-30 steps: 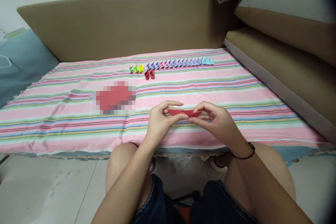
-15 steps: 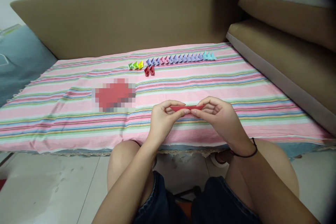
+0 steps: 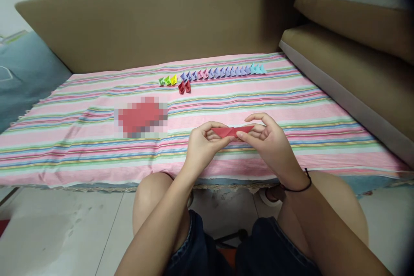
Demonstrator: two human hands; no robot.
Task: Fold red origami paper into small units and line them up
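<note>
A folded piece of red paper (image 3: 229, 131), long and pointed at both ends, is held between my two hands above the striped cloth. My left hand (image 3: 204, 140) pinches its left half, thumb in front and fingers behind. On the right half, my right hand (image 3: 267, 140) grips with the thumb in front and some fingers behind, while its index finger is lifted off the paper. Two small dark red folded paper boats (image 3: 184, 88) stand farther back on the cloth. Behind them runs a row of purple, pink and light blue paper boats (image 3: 223, 72).
Green and yellow paper boats (image 3: 167, 80) stand left of the long row. A pixelated red patch (image 3: 142, 115) lies on the striped cloth (image 3: 80, 138). Brown cushions (image 3: 349, 82) are stacked at the right, and a blue-grey cushion (image 3: 29, 73) leans at the left.
The red paper has tilted so more of its front face shows. My right index finger has lifted away from its upper edge. My left hand has barely moved.
</note>
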